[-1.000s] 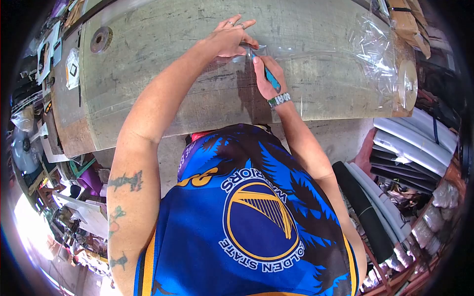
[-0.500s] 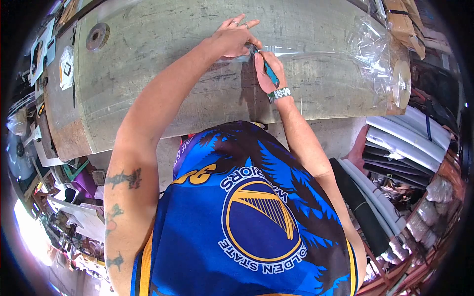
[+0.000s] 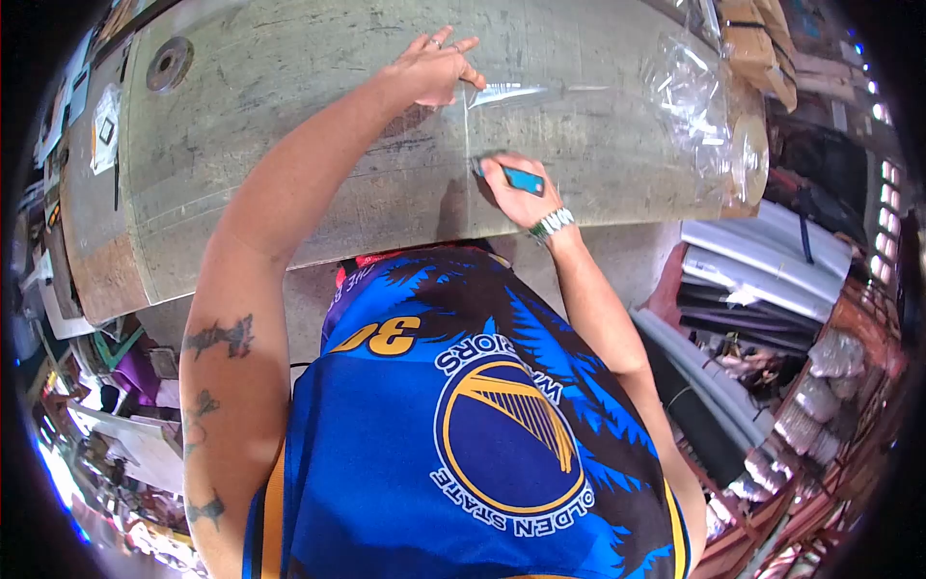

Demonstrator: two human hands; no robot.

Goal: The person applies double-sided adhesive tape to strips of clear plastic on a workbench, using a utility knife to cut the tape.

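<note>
My left hand (image 3: 439, 68) lies with its fingers spread on the grey-green work surface (image 3: 318, 68), next to a shiny strip of clear plastic sheet (image 3: 511, 94). Closer to my body, my right hand (image 3: 521, 188) is wrapped round a teal-handled tool (image 3: 524, 180), its tip pointing left. The tip itself is small and blurred. A thin pale line runs on the surface between the two hands. A metal watch band (image 3: 552, 224) circles my right wrist.
A round metal disc (image 3: 171, 65) lies at the upper left, above a small plastic packet (image 3: 106, 130). Crumpled clear plastic (image 3: 685, 92) covers the right end, beside brown cardboard (image 3: 757, 48). Silver-grey rolls (image 3: 762, 261) are stacked below right.
My right hand has moved toward my body with the teal tool, away from my left hand. My left hand stays spread near the plastic. The whole view has shifted slightly.
</note>
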